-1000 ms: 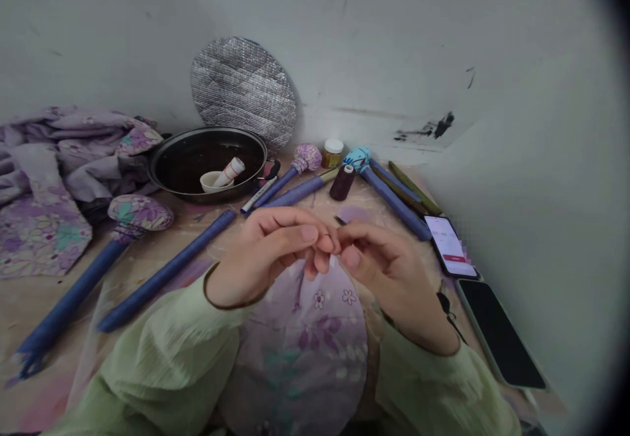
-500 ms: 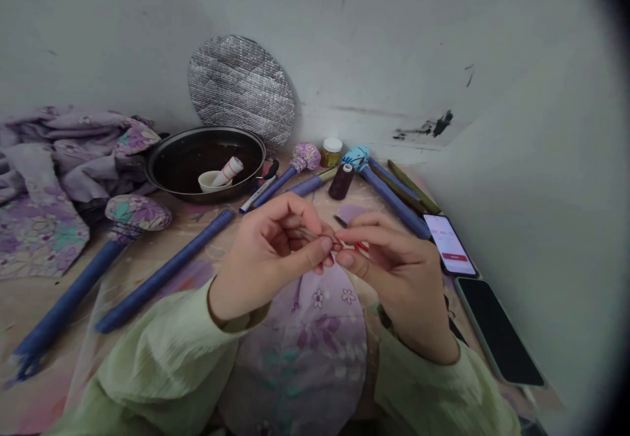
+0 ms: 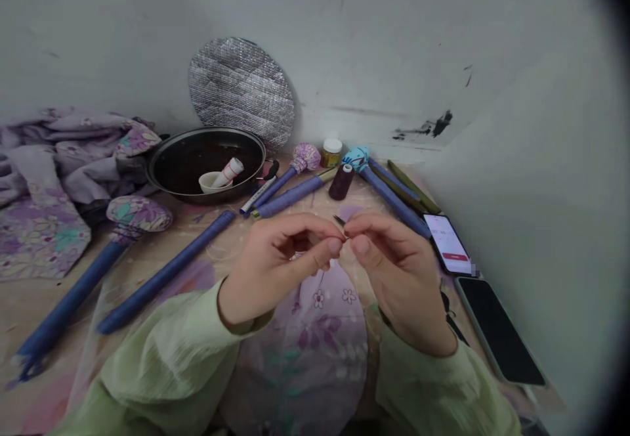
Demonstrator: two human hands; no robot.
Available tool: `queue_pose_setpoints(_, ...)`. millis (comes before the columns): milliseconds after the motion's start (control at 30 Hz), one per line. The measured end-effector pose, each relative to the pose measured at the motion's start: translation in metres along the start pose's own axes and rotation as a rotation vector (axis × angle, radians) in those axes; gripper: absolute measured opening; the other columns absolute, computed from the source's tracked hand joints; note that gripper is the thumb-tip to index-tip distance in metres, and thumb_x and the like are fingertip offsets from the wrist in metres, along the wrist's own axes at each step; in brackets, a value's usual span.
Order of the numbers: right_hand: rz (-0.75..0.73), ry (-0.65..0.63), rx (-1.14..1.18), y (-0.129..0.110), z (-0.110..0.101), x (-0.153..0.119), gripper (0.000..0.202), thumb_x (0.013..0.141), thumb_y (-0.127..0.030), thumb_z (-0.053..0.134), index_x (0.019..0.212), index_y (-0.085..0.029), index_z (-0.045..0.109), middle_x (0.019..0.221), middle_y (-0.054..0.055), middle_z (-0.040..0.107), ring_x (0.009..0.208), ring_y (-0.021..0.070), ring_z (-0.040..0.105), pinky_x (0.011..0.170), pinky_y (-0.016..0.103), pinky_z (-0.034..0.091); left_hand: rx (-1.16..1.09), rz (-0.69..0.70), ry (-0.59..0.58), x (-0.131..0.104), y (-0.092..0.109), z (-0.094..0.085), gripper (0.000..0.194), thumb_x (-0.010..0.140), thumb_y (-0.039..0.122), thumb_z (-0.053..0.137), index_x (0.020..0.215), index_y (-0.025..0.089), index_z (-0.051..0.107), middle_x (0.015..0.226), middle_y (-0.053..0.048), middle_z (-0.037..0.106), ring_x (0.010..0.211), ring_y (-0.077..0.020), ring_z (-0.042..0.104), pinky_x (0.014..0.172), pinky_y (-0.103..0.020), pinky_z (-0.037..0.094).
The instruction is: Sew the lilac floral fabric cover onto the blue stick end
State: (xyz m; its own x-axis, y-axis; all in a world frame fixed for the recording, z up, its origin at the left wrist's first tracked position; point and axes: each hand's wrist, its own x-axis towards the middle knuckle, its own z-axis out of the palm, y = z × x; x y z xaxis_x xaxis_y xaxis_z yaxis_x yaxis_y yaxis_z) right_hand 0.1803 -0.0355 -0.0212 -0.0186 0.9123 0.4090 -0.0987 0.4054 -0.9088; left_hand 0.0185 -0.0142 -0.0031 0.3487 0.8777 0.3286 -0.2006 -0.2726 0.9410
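Observation:
My left hand (image 3: 283,265) is closed, thumb and index finger pinched together. My right hand (image 3: 396,272) meets it fingertip to fingertip, also in a pinch. Whatever sits between the fingertips is too thin or small to make out. Beneath both hands lies a rounded piece of lilac floral fabric (image 3: 319,357). A dark pointed tip (image 3: 338,220) shows just behind my right fingertips; the rest of that tool is hidden. Beyond the hands stands a spool of dark thread (image 3: 341,183).
Blue-wrapped sticks with fabric-covered heads, such as the purple one (image 3: 138,214), lie around the table. A black pan (image 3: 165,183) holds a small white cup (image 3: 209,182). Two phones (image 3: 450,242) lie at right. A lidded jar (image 3: 331,153) and a silver round mat (image 3: 241,88) stand by the wall.
My fingertips have shifted slightly, and the right hand's fingers have drawn into a tighter pinch. The thin strand seen in the left hand earlier no longer shows.

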Motion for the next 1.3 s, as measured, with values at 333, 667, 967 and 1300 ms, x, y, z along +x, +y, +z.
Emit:
queue_pose_setpoints(333, 0.063, 0.007, -0.013, 0.0045, -0.0008, 0.0008, 0.017, 0.079, -0.025, 0.079, 0.091, -0.036, 0.078, 0.088, -0.004, 0.077, 0.085, 0.0148, 0.070, 0.081, 0.032, 0.056, -0.109, -0.117, -0.014, 0.0007, 0.0012, -0.0026, 0.007, 0.082, 0.017, 0.073, 0.077, 0.013, 0.069, 0.060, 0.002, 0.063, 0.049, -0.0049, 0.054, 0.046, -0.013, 0.044)
queue_pose_setpoints(667, 0.028, 0.022, 0.007, 0.0029, 0.0041, 0.0004, 0.015, 0.083, -0.021, 0.075, 0.088, -0.035, 0.077, 0.083, -0.005, 0.073, 0.081, 0.0114, 0.066, 0.077, 0.026, 0.053, -0.048, -0.109, -0.049, 0.0005, -0.0005, -0.0009, 0.012, 0.082, 0.021, 0.074, 0.077, 0.014, 0.066, 0.062, 0.002, 0.059, 0.053, -0.0064, 0.050, 0.047, -0.016, 0.042)
queue_pose_setpoints(967, 0.049, 0.067, -0.023, 0.0054, 0.0019, -0.0014, 0.009, 0.084, -0.030, 0.073, 0.093, -0.033, 0.075, 0.090, -0.003, 0.074, 0.086, 0.0140, 0.068, 0.081, 0.030, 0.055, -0.027, -0.075, -0.030, 0.0004, -0.0005, -0.0002, 0.008, 0.085, 0.013, 0.066, 0.077, 0.013, 0.064, 0.069, 0.002, 0.061, 0.056, -0.0054, 0.052, 0.049, -0.015, 0.042)
queue_pose_setpoints(1300, -0.025, 0.048, -0.086, 0.0045, 0.0053, -0.0011, 0.002, 0.086, -0.029, 0.072, 0.086, -0.031, 0.073, 0.082, -0.002, 0.067, 0.083, 0.0150, 0.062, 0.077, 0.031, 0.051, 0.073, -0.042, -0.048, 0.0010, -0.0024, -0.0009, 0.007, 0.085, 0.015, 0.066, 0.078, 0.015, 0.065, 0.068, 0.001, 0.060, 0.057, -0.0076, 0.048, 0.050, -0.019, 0.038)
